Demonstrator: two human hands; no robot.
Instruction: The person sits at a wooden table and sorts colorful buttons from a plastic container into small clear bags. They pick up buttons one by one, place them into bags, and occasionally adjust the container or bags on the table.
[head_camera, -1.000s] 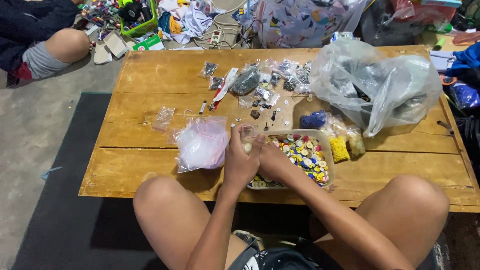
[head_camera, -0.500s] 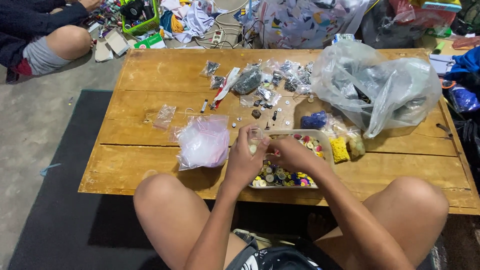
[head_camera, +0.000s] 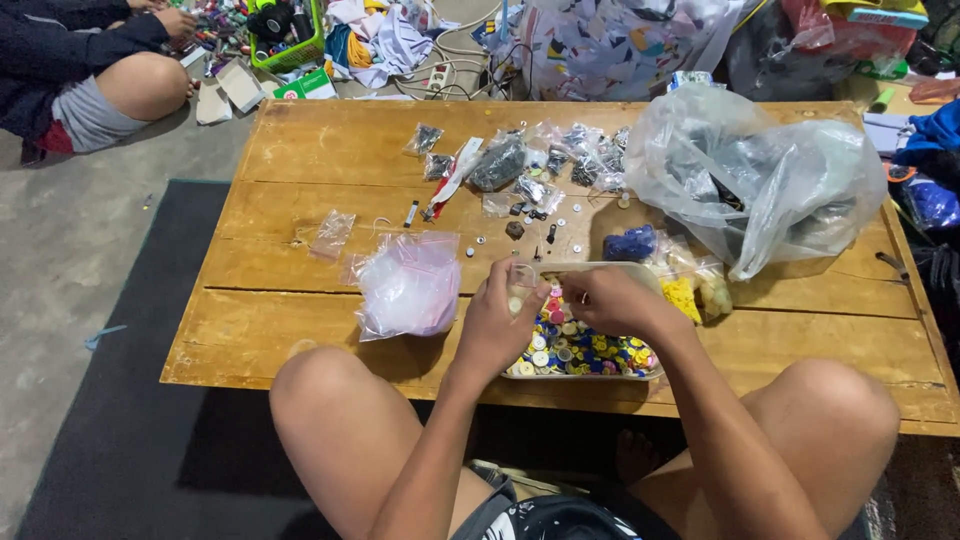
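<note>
— Start at the left. What's out there?

— At ten o'clock, off the wooden table (head_camera: 330, 140), another person's bent knee (head_camera: 140, 85) on the concrete floor. On the table itself, a small empty clear bag (head_camera: 331, 234) at about nine o'clock from the hands, then a larger pinkish plastic bag (head_camera: 408, 285) just beside the left hand.

— And the hands?

— The left hand (head_camera: 497, 322) and right hand (head_camera: 608, 298) are close together over the near edge, above a shallow tray of coloured buttons (head_camera: 585, 352). The left hand's fingers are closed on a small clear packet (head_camera: 521, 280) — whether the right hand's fingers grip the same packet or only touch it, I cannot tell.

— So the tray is where?

— Right under the hands, at six o'clock on the table, between the person's knees.

— Further right?

— At twelve o'clock from the hands, a scatter of small packets of dark parts (head_camera: 530, 165). At one o'clock, a blue bundle (head_camera: 630, 243); at three o'clock, a little bag of yellow pieces (head_camera: 683, 297). Beyond them, at two o'clock, a big crumpled clear plastic bag (head_camera: 760, 175).
</note>
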